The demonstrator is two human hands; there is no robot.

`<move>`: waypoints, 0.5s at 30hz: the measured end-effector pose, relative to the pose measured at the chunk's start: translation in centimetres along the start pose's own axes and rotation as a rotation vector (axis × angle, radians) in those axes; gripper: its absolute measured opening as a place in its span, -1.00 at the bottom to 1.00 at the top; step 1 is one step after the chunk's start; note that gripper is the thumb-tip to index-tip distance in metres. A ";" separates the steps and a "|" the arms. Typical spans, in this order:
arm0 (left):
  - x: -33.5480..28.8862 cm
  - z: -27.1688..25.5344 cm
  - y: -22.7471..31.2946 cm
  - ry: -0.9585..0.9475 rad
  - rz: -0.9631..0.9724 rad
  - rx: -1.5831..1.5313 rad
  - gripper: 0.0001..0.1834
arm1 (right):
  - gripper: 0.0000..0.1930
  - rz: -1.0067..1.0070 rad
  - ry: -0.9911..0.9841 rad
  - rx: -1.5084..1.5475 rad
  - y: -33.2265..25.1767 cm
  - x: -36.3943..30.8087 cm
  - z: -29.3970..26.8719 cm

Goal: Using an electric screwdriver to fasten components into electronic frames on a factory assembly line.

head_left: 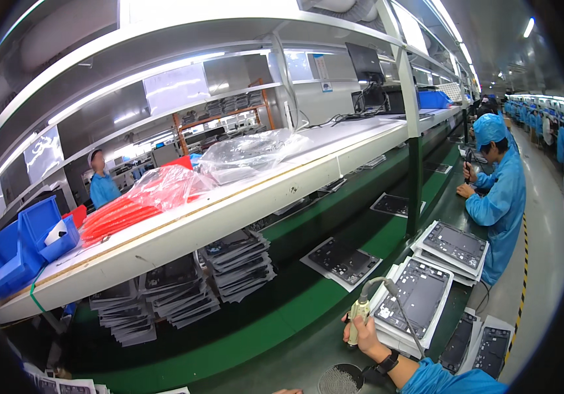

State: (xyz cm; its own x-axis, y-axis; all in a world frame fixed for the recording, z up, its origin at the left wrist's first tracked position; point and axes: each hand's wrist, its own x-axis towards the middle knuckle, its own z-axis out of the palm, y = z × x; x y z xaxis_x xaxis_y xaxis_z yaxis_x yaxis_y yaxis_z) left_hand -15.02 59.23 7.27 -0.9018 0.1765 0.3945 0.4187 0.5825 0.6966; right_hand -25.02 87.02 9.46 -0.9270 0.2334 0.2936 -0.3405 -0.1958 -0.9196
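My right hand (366, 333) is wrapped round a cream-coloured electric screwdriver (360, 308), held upright with its grey cable (405, 308) looping from the top. Just right of it, a stack of white sheets carries a black tablet-shaped housing (412, 294) with small parts on it. A dark round dish (341, 379) of small metallic pieces, too small to name, sits below my right wrist. Only a sliver of my left hand (288, 391) shows at the lower edge, its fingers mostly hidden.
A green conveyor belt (275, 322) runs past, bearing another black housing (342, 262). Stacked housings (236, 262) stand under a white shelf (229, 213) with blue bins (16, 256) and red bagged material (144, 200). A co-worker (500, 190) in blue works ahead on the right.
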 end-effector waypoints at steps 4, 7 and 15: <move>0.4 0.0 0.1 0.019 -0.023 0.003 -0.84 | -0.34 -0.021 -0.034 -0.016 0.2 0.6 -0.4; 0.5 0.8 -0.4 0.058 -0.001 0.018 -0.84 | -0.25 -0.044 -0.068 -0.019 -0.4 0.6 -0.1; 0.1 0.7 -0.5 -0.029 0.007 0.040 -0.82 | 0.05 0.035 -0.199 0.067 1.2 -0.2 -0.4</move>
State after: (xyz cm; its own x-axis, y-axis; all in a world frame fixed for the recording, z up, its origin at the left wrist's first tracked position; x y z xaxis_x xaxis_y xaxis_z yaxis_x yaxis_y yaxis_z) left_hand -15.38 59.48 6.50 -0.9017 0.2031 0.3817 0.4212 0.6120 0.6694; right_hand -25.16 87.12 8.15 -0.9491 0.0343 0.3132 -0.3108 -0.2648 -0.9128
